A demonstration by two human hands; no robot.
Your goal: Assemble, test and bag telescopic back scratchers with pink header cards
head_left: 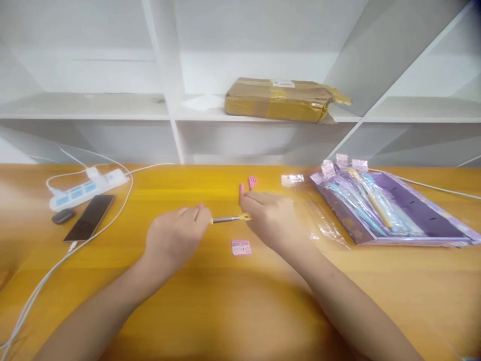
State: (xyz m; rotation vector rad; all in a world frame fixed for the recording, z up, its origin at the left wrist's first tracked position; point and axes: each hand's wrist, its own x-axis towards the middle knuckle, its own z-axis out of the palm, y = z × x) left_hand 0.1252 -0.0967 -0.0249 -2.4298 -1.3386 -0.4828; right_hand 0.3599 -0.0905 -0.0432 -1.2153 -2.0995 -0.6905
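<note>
In the middle of the head view, a slim metal rod with yellow ends (226,219) stretches between my two hands above the table. My left hand (178,228) is closed around its left end. My right hand (272,215) pinches the yellow piece at the other end; the fingers hide part of it. Just beyond the right fingers lie a small pink hand-shaped piece (253,181) and a pink stick (241,190); whether they are joined is hidden. A small pink printed card (241,247) rests on the table below the rod.
To the right, a purple tray (409,200) holds several wrapped pen-like items (370,200), beside clear plastic wrappers (319,220). On the left are a power strip (90,189), phone (90,218), black case (63,216) and white cables. A taped carton (278,100) sits on the shelf.
</note>
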